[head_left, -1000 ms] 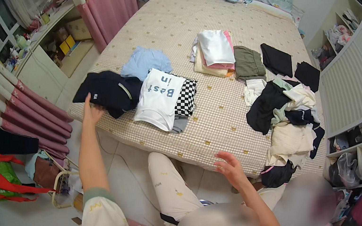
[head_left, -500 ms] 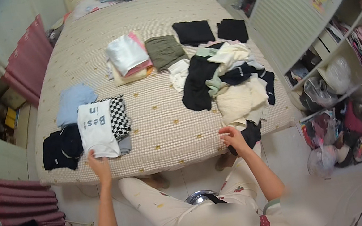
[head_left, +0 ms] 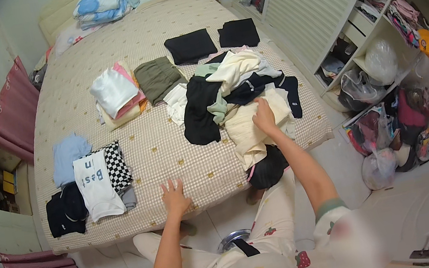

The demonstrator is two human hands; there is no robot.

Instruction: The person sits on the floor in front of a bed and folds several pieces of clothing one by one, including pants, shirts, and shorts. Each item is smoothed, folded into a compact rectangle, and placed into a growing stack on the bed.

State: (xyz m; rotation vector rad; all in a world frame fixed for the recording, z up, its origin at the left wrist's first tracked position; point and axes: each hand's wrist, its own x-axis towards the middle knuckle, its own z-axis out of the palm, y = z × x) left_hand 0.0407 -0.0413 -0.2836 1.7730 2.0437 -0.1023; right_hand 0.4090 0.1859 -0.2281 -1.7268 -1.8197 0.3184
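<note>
My right hand (head_left: 264, 118) reaches into a loose heap of clothes at the right side of the bed, its fingers closed on a cream garment (head_left: 244, 134). Around it in the heap are a black garment (head_left: 199, 111), another cream piece (head_left: 240, 67), a pale green piece (head_left: 218, 109) and a navy garment (head_left: 246, 90). My left hand (head_left: 176, 199) rests open near the front edge of the bed, fingers spread on the checked bedspread (head_left: 155, 149), holding nothing. To its left lies a folded white T-shirt (head_left: 97, 185) with lettering, over a black-and-white checked cloth (head_left: 117, 164).
Dark folded clothes (head_left: 64, 214) and a light blue garment (head_left: 67, 153) lie at the left. Farther back are a shiny white folded piece (head_left: 114, 91), olive trousers (head_left: 158, 78) and two black folded garments (head_left: 190, 46). A black item (head_left: 267, 169) hangs over the front edge. Shelves (head_left: 347, 63) stand at the right.
My right hand has gone forward from the bed's front edge onto the cream garment in the heap. My left hand has left the white T-shirt and moved right. The view has turned rightward.
</note>
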